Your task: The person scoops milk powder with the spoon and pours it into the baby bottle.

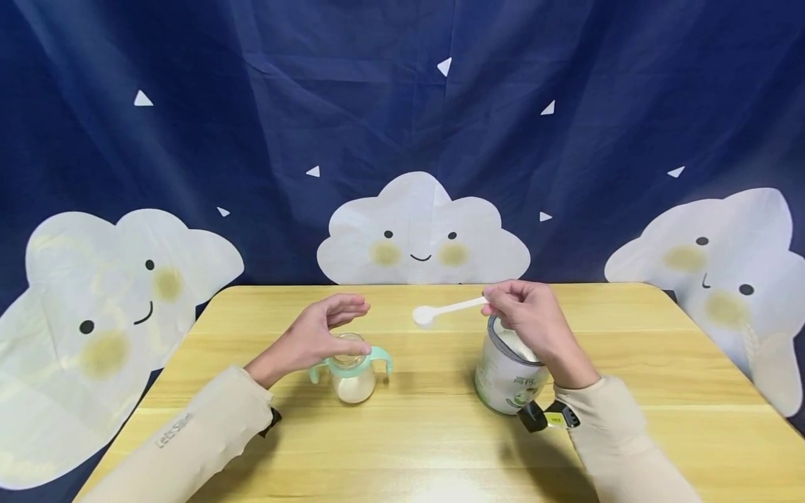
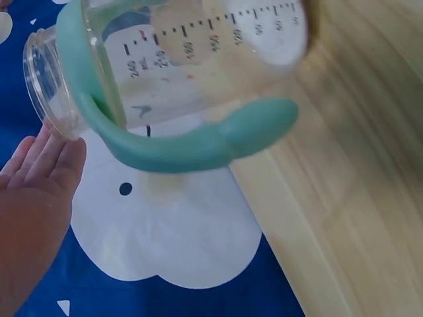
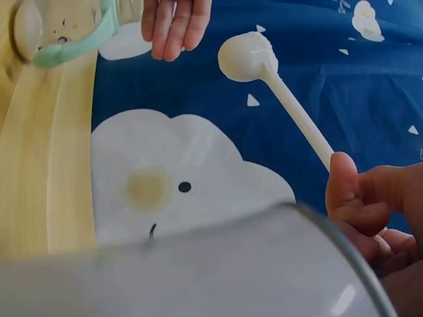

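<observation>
My right hand pinches the end of a white measuring scoop by its long handle. In the right wrist view the scoop's bowl looks full of pale powder. Below that hand stands an uncovered can of milk powder, its printed label facing forward. My left hand hovers around the mouth of a clear baby bottle, fingers extended and thumb apart; whether it touches the rim I cannot tell. Pale contents lie at the bottle's bottom. A mint-green collar with two handles encircles the bottle, which stands upright.
Both containers stand on a light wooden table, the bottle left of the can. Behind the table's far edge hangs a dark blue curtain with smiling white clouds. A black wrist strap with a yellow label sits by the right sleeve.
</observation>
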`<action>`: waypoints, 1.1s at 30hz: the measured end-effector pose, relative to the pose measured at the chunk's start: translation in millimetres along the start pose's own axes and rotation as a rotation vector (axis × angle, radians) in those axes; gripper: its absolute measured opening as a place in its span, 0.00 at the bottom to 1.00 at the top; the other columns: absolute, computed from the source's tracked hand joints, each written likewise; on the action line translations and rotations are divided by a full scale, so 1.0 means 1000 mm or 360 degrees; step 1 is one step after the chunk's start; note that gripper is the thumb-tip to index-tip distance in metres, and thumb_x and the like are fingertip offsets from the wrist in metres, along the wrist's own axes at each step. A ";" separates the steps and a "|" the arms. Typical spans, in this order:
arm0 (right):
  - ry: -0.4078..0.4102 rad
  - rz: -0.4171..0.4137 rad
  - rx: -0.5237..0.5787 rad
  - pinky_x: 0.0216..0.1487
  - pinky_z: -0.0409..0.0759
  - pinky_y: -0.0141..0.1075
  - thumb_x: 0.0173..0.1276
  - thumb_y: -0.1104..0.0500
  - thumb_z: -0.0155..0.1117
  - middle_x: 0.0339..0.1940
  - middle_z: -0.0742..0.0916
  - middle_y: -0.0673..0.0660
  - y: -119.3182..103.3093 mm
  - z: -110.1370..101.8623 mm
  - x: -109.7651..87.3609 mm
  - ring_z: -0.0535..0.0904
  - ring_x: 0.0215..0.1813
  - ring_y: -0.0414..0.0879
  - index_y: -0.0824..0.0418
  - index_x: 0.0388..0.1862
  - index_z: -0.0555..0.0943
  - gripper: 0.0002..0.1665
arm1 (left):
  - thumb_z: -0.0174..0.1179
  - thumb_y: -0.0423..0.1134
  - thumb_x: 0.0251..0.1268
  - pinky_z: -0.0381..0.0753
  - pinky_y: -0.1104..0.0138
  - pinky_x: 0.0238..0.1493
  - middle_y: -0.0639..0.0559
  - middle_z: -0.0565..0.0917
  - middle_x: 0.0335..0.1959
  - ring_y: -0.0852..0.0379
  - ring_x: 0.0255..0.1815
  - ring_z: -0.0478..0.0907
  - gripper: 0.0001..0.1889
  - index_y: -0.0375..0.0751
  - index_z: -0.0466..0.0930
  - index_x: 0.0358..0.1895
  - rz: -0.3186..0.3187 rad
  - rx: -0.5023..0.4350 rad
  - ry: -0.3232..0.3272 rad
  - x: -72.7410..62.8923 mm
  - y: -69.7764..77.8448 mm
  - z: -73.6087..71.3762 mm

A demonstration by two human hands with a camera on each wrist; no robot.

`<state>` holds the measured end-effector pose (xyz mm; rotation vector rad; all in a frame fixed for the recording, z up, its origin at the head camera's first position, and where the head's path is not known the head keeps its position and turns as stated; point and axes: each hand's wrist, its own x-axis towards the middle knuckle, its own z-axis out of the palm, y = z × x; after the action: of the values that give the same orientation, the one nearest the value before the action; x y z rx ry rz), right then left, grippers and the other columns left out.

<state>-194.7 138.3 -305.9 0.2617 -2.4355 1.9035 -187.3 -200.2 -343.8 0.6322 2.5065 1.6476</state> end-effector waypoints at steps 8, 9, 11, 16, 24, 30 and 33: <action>-0.0011 -0.0025 -0.0010 0.18 0.58 0.26 0.73 0.64 0.60 0.20 0.85 0.47 -0.001 0.021 0.003 0.62 0.16 0.35 0.75 0.41 0.82 0.12 | 0.78 0.35 0.51 0.68 0.49 0.68 0.37 0.78 0.63 0.42 0.66 0.74 0.38 0.28 0.70 0.66 0.0026 -0.0011 -0.0016 -0.007 -0.012 -0.007; -0.0015 -0.0021 -0.0003 0.18 0.58 0.26 0.73 0.64 0.60 0.20 0.85 0.47 0.000 0.023 0.003 0.62 0.16 0.35 0.75 0.41 0.82 0.12 | 0.78 0.35 0.52 0.68 0.49 0.68 0.36 0.78 0.63 0.42 0.66 0.73 0.38 0.27 0.70 0.66 0.0025 -0.0013 -0.0019 -0.008 -0.013 -0.007; -0.0028 -0.0014 0.0020 0.18 0.57 0.26 0.73 0.64 0.60 0.20 0.85 0.48 -0.001 0.027 0.004 0.62 0.17 0.36 0.75 0.40 0.82 0.12 | 0.77 0.35 0.52 0.67 0.49 0.68 0.35 0.77 0.63 0.41 0.67 0.73 0.38 0.27 0.69 0.66 0.0017 -0.0014 -0.0024 -0.010 -0.016 -0.008; -0.0033 -0.0023 0.0010 0.21 0.63 0.26 0.73 0.64 0.61 0.20 0.85 0.48 -0.002 0.038 0.005 0.65 0.19 0.36 0.74 0.38 0.83 0.11 | 0.78 0.37 0.51 0.66 0.50 0.69 0.36 0.77 0.64 0.41 0.67 0.72 0.40 0.26 0.69 0.66 -0.0009 -0.0003 -0.0052 -0.014 -0.024 -0.008; -0.0028 -0.0043 -0.0062 0.23 0.68 0.27 0.72 0.63 0.61 0.21 0.86 0.50 -0.006 0.058 0.006 0.70 0.21 0.37 0.70 0.36 0.85 0.10 | 0.80 0.37 0.49 0.67 0.51 0.69 0.36 0.78 0.62 0.40 0.67 0.72 0.39 0.27 0.72 0.64 -0.0015 0.0009 -0.0083 -0.017 -0.034 -0.006; -0.0034 -0.0060 -0.0094 0.22 0.67 0.27 0.72 0.62 0.62 0.22 0.87 0.51 -0.006 0.069 0.006 0.70 0.22 0.37 0.69 0.37 0.86 0.10 | 0.80 0.34 0.46 0.77 0.68 0.57 0.36 0.81 0.57 0.42 0.59 0.78 0.39 0.26 0.71 0.63 -0.0027 -0.0050 -0.0084 -0.020 -0.040 -0.003; -0.0038 -0.0052 -0.0086 0.23 0.68 0.27 0.71 0.63 0.62 0.22 0.87 0.51 -0.006 0.075 0.007 0.72 0.23 0.38 0.69 0.38 0.86 0.09 | 0.80 0.33 0.45 0.80 0.68 0.52 0.39 0.83 0.52 0.46 0.53 0.81 0.39 0.25 0.71 0.63 -0.0045 -0.0057 -0.0088 -0.021 -0.043 -0.001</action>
<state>-195.1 63.6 -318.2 0.3217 -2.4776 1.8294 -180.9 -223.5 -385.3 0.6266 2.4307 1.6384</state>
